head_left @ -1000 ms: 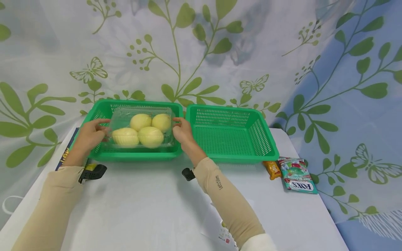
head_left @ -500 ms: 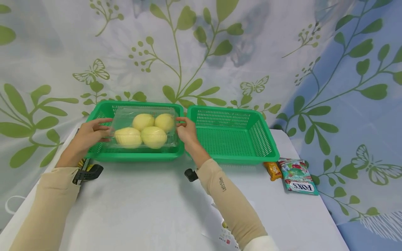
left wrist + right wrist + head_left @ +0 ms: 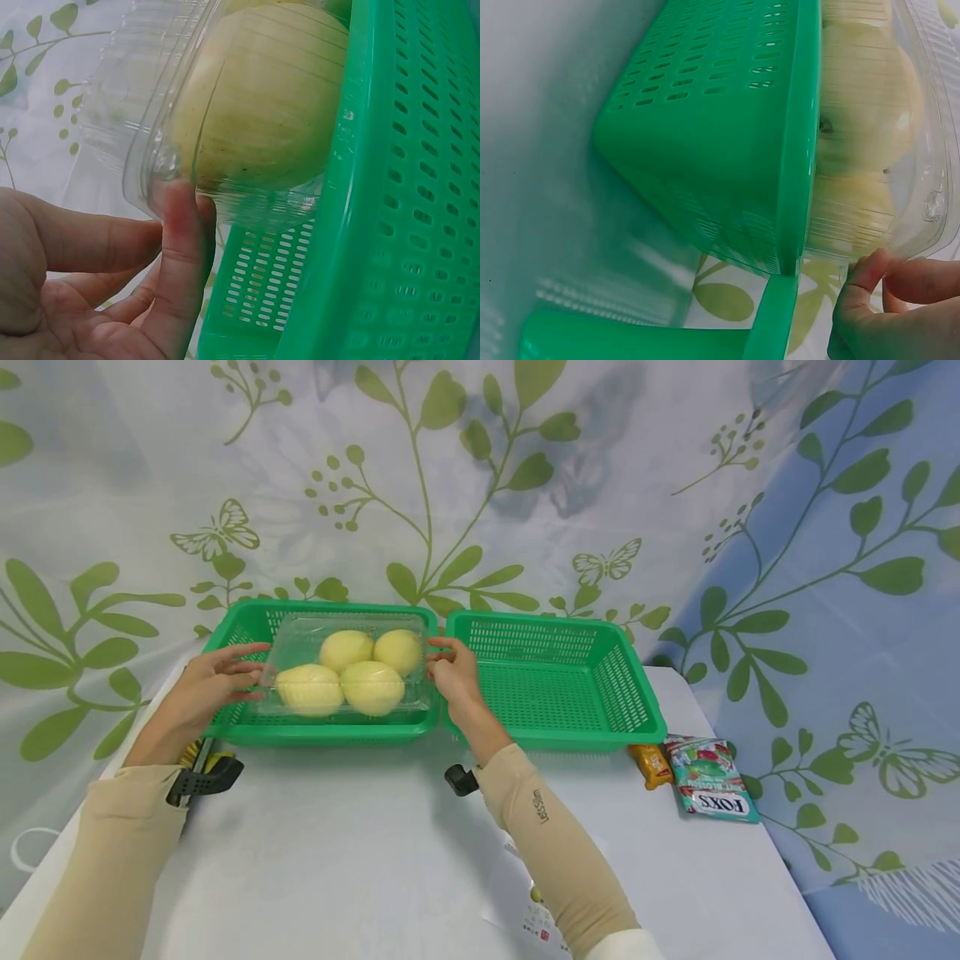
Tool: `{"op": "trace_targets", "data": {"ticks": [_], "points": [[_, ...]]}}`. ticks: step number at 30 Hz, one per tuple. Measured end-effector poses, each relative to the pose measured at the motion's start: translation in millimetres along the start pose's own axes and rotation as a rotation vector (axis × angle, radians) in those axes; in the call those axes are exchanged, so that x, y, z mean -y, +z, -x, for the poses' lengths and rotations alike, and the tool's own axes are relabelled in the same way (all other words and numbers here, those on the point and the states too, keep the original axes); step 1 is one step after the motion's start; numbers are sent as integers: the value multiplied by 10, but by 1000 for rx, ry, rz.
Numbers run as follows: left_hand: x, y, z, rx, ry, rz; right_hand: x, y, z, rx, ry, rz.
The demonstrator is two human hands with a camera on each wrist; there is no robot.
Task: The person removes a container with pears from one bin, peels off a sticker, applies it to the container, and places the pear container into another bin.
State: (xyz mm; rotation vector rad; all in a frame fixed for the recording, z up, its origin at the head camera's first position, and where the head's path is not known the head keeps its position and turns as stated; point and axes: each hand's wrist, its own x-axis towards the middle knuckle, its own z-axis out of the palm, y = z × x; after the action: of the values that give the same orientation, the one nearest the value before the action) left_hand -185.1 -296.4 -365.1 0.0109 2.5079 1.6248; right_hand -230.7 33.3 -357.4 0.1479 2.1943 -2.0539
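A clear plastic clamshell box (image 3: 295, 642) with several pale yellow fruits (image 3: 372, 687) inside is at the left green basket (image 3: 322, 734), overlapping its opening in the head view. My left hand (image 3: 204, 687) pinches the box's left end; in the left wrist view, thumb and fingers (image 3: 182, 217) meet at the clear rim. At the opposite end, my right hand (image 3: 456, 677) pinches the rim, with fingertips (image 3: 872, 268) at a lower corner of the box in the right wrist view. The box sits partly above the basket's green edge in both wrist views.
A second green basket (image 3: 532, 693) stands right beside the first. To its right lie a small orange packet (image 3: 651, 766) and a teal FOX'S candy bag (image 3: 709, 779). A printed sheet (image 3: 528, 914) is partly under the right forearm. A patterned curtain (image 3: 480, 485) hangs behind.
The clear box of fruit has shifted slightly to the right over the left basket, and my right hand has moved right with it. Both hands keep hold of its ends.
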Motion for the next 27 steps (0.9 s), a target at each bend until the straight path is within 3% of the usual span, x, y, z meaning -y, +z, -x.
{"op": "trace_targets", "data": {"ticks": [12,27], "points": [[32,-11,33,11,14,11,0,-32,53,23,-5,-25],[-65,26,75,0,69,140,75,-184,126,34,-45,-95]]}}
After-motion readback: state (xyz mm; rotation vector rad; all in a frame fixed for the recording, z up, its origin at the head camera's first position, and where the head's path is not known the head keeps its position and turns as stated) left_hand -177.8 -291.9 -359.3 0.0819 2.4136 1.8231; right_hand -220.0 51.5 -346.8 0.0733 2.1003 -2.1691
